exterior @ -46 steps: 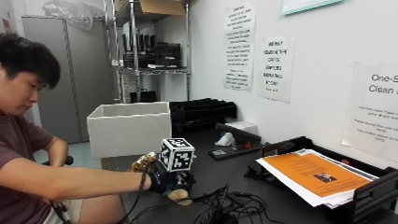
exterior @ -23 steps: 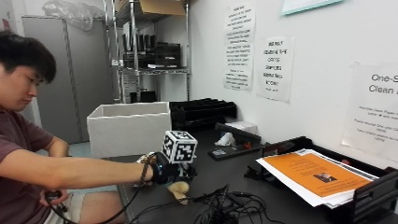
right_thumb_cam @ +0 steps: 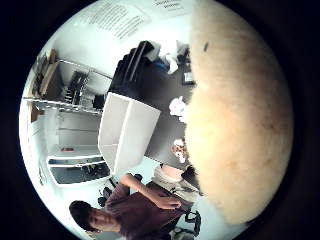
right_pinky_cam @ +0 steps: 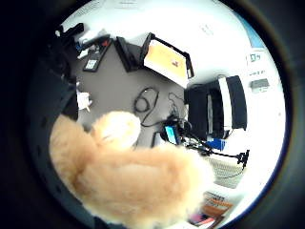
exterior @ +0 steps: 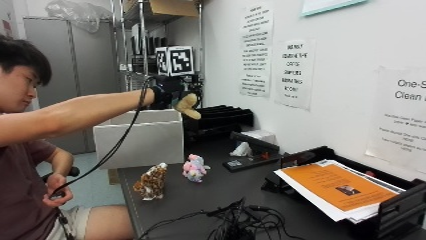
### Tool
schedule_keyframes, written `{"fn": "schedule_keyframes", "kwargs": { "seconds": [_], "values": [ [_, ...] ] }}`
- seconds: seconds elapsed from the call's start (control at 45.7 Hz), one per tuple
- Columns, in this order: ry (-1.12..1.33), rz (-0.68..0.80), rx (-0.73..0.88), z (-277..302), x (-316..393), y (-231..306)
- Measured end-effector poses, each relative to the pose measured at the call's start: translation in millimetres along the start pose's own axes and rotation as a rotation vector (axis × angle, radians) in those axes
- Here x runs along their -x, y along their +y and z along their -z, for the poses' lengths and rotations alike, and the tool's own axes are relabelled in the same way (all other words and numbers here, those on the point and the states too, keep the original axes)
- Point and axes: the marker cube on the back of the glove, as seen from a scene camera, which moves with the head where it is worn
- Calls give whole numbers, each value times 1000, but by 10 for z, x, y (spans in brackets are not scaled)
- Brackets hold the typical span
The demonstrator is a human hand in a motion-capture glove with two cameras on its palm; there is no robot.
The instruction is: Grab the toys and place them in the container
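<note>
- Curled round a tan plush toy (exterior: 188,106), the fingers of the gloved right hand (exterior: 166,95) are clamped on it; both palm views are largely filled by its pale fur, so it sits close against the palm.
- Half a second ago that hand was low, at the counter (exterior: 219,195) surface with the toy under it; now the arm is stretched out and raised, and the toy hangs in the air just above the far edge of the white container (exterior: 143,137).
- That lift suggests the pick-up of this toy is done and the carry is nearly finished; what remains, I judge, is to bring it fully over the opening and release it.
- Two more toys stand on the counter in front of the container: a brown spotted plush (exterior: 152,182) and a small pink-and-white plush (exterior: 195,168), near each other but apart, so the task is at an early stage.
- Farther out lie a tangle of black cables (exterior: 233,222) and a black tray holding an orange-covered sheet (exterior: 336,187).
</note>
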Motion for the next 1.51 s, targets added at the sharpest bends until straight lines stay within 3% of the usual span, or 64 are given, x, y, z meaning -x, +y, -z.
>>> {"fn": "schedule_keyframes", "kwargs": {
  "seconds": [0.306,0.613,0.832,0.963,1.073,1.182,1.27,1.51],
  "values": [
    [33,119,-31,363,1005,-122],
    [-34,423,-18,93,3167,-396],
    [-178,646,-112,-175,4116,-478],
    [-94,657,-38,-372,4319,-561],
    [108,764,118,-553,4269,-563],
    [99,531,279,-682,4265,-600],
    [63,433,418,-764,4281,-606],
    [79,415,348,-569,3969,-570]
  ]
}}
